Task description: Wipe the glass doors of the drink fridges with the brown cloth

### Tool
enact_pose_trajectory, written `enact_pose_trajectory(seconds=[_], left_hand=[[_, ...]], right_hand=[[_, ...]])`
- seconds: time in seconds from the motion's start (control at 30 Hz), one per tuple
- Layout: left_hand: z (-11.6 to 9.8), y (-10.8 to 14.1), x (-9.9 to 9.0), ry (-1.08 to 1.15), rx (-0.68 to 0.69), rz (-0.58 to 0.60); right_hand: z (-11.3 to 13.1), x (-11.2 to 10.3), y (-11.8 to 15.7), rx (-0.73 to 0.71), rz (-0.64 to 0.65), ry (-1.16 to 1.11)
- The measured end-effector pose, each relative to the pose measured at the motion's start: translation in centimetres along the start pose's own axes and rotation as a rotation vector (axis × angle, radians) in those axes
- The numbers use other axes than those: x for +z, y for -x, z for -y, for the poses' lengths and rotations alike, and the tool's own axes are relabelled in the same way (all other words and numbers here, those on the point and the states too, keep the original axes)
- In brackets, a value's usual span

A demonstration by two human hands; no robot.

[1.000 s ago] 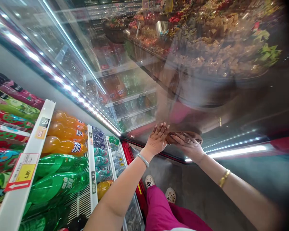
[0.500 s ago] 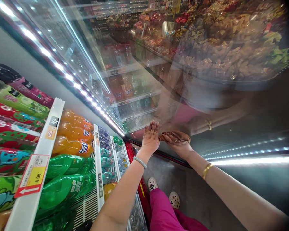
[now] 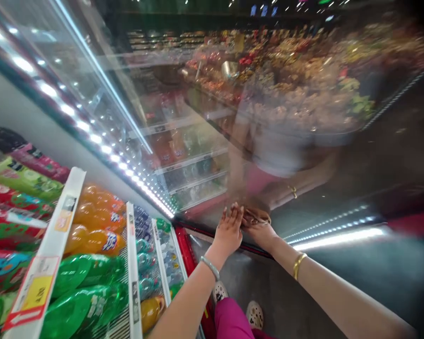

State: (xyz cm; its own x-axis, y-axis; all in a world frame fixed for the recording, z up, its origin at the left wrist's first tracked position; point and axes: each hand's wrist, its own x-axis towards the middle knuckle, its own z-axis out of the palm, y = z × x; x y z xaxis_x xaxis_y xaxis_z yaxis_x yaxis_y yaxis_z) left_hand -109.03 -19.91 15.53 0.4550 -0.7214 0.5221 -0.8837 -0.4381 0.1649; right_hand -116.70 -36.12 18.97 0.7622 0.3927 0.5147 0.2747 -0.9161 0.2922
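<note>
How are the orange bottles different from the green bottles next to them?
The orange bottles have bumpy shapes with pinched-in middles, while the green bottles look smoother. The orange bottles have white letters on blue; the green bottles' pale writing has no blue behind it. The green bottles look bigger than the orange bottles, but they may just be closer. Both are shiny.

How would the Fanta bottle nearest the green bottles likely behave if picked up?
The Fanta bottle looks filled with orange drink, so probably heavy for its size. Its shiny plastic could be slippery, though the narrow waist should help the grip.
</note>
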Motion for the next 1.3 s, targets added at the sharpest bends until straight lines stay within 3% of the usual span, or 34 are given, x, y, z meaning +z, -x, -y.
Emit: enact_pose_trajectory(seconds=[0.1, 0.17, 0.3, 0.4, 0.47, 0.63, 0.7, 0.8, 0.97, 1.03, 1.13, 1.3], left_hand=[[-3.5, -1.8, 0.2, 0.053, 0.099, -0.075], [-5.6, -4.5, -0.6, 0.077, 0.158, -0.132], [-9.1, -11.8, -4.9, 0.141, 0.278, -0.320], [-11.4, -15.9, -7.8, 0.172, 0.312, -0.400], [-12.7, -16.6, -8.2, 0.178, 0.312, -0.415], [-14.6, -14.8, -5.9, 0.175, 0.342, -0.397], [-15.6, -15.1, -6.2, 0.186, 0.369, -0.415], [-17.8, -17.9, -9.2, 0.227, 0.417, -0.491], [-22.9, -25.1, -16.8, 0.351, 0.493, -0.594], [-24.5, -26.8, -18.8, 0.386, 0.493, -0.615], [-25.6, -26.6, -19.5, 0.377, 0.490, -0.592], [-25.7, -21.7, -17.7, 0.334, 0.565, -0.355]], right_hand=[[-2.2, -3.9, 2.3, 0.028, -0.024, 0.090], [-4.1, -7.2, 2.7, 0.065, -0.057, 0.149], [-8.1, -13.6, 1.6, 0.184, -0.156, 0.242], [-9.7, -16.6, 1.0, 0.313, -0.280, 0.260], [-9.7, -17.5, 1.3, 0.379, -0.342, 0.266], [-7.7, -18.8, 3.0, 0.416, -0.354, 0.304], [-7.3, -19.9, 3.2, 0.443, -0.373, 0.315], [-8.2, -22.8, 2.8, 0.527, -0.445, 0.344], [-12.3, -30.6, 0.4, 0.623, -0.575, 0.438], [-13.5, -33.0, -0.2, 0.631, -0.616, 0.478], [-13.4, -33.4, 0.7, 0.622, -0.677, 0.433], [-10.6, -29.1, 5.1, 0.661, -0.834, 0.305]])
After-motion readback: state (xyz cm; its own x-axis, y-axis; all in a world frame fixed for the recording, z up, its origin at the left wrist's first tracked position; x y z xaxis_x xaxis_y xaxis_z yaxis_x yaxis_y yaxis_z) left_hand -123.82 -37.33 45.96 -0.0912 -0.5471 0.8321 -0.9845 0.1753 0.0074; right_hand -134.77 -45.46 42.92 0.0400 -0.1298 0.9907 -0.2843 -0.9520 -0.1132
